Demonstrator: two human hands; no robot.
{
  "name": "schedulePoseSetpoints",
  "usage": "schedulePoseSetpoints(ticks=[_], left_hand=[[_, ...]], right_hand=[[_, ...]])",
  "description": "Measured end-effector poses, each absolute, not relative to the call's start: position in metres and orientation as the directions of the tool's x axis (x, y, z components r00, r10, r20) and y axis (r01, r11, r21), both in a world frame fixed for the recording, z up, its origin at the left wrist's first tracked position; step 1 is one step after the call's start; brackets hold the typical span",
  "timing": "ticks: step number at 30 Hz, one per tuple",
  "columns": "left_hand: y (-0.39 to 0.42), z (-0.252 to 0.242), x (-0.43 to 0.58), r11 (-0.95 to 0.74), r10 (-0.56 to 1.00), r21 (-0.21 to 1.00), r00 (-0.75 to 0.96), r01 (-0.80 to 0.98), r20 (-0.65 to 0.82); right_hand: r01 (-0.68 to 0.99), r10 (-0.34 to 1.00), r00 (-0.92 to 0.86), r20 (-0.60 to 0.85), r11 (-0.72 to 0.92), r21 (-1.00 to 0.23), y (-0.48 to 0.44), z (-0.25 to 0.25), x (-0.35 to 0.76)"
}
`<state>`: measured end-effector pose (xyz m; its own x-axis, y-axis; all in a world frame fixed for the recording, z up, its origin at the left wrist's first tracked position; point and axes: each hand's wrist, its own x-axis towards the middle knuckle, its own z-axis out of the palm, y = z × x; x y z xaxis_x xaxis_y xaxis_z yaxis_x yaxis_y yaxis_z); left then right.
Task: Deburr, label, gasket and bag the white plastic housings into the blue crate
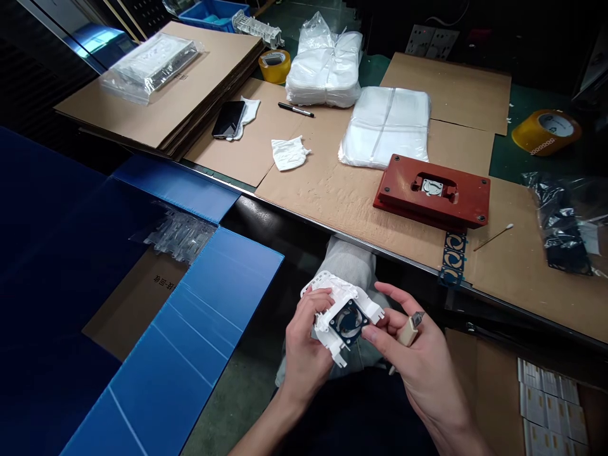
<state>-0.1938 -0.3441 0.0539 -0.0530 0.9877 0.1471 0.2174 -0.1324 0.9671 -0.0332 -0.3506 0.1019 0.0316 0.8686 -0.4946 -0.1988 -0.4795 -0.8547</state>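
My left hand (308, 332) is closed around a white plastic housing (332, 288), held over my lap. A dark square fan-shaped piece (349, 322) with a round patterned opening sits on the housing's face. My right hand (413, 348) has its thumb tip at the right edge of that dark piece and the index finger raised. Tucked in its curled fingers is a slim beige tool (407, 332) with a metal end, whose exact kind I cannot make out. The fingers behind the housing are partly hidden.
On the table are a red fixture (437, 212), a strip of dark fan-shaped pieces (453, 258), a cotton swab (494, 237), bundled plastic bags (387, 123), tape rolls (546, 132) and a phone (228, 119). A blue corrugated box (209, 304) stands left, its flaps raised beside the table edge.
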Motion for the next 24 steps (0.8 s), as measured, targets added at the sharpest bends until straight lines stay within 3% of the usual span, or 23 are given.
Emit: schedulePoseSetpoints(ticks=[24], left_hand=[[-0.3437, 0.0573, -0.1917, -0.107, 0.991, 0.972, -0.051, 0.211, 0.120]], right_hand=[[-0.175, 0.871, 0.054, -0.488, -0.473, -0.863, -0.3475, 0.0976, -0.0328]])
